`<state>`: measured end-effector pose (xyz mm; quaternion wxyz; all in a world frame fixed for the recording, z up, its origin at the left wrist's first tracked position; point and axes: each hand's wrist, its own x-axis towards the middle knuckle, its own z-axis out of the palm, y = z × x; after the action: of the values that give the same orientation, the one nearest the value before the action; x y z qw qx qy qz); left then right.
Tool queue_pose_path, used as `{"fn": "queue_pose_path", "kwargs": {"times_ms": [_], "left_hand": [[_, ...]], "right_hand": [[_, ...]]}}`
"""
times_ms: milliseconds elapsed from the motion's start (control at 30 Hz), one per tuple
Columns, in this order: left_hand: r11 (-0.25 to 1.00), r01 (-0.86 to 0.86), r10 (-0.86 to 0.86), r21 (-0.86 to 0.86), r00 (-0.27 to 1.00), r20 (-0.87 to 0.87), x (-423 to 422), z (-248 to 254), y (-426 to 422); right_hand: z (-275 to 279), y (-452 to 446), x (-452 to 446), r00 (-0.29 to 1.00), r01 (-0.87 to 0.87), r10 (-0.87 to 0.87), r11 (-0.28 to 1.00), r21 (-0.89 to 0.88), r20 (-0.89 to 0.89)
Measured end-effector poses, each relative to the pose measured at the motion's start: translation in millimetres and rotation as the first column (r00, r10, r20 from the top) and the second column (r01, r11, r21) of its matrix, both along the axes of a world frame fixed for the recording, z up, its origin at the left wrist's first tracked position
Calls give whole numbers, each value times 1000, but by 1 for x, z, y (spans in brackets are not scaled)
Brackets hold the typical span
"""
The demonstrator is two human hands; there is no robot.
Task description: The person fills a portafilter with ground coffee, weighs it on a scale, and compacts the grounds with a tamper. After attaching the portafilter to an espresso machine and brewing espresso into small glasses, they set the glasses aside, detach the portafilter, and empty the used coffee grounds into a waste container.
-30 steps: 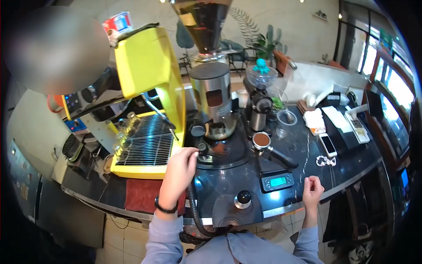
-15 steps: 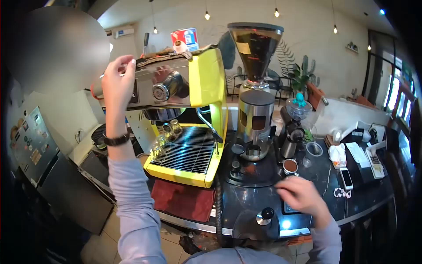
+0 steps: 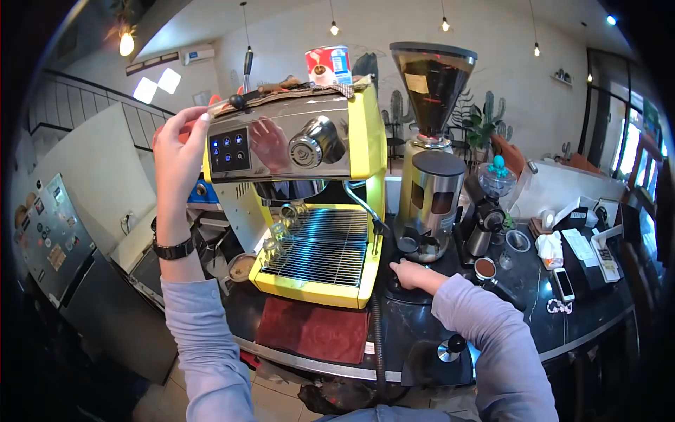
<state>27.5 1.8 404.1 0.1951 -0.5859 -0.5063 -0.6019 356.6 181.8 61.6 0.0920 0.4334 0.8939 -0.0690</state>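
Observation:
My left hand (image 3: 177,151) is raised at the upper left corner of the yellow and chrome espresso machine (image 3: 362,141), its fingers loosely apart. Behind it a red object (image 3: 188,128) shows in part; whether I touch it is unclear. Just right of my fingertips sticks out a dark ball-ended rod (image 3: 238,102). Low in front of the coffee grinder (image 3: 437,193), my right hand (image 3: 416,276) has its fingers closed on a small black tool, mostly hidden by the hand. To its right rests a portafilter (image 3: 486,269) filled with ground coffee.
Glass cups (image 3: 278,235) stand on the drip tray (image 3: 327,250). A tamper (image 3: 450,348) sits on a black mat at the counter's front edge. A red cloth (image 3: 313,330) lies below the machine. A smaller grinder (image 3: 485,221), a phone (image 3: 562,283) and papers are to the right.
My right hand has moved forward and left to the base of the grinder, closing on the black tool. My left hand has lowered slightly. The view has turned left; the blurred person is out of view.

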Motion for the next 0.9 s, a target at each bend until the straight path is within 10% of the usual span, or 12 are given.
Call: {"fn": "queue_pose_path", "kwargs": {"times_ms": [900], "left_hand": [[999, 20, -21, -35, 999, -30, -12, 19, 46]], "right_hand": [[72, -80, 0, 974, 79, -58, 993, 88, -220]]}}
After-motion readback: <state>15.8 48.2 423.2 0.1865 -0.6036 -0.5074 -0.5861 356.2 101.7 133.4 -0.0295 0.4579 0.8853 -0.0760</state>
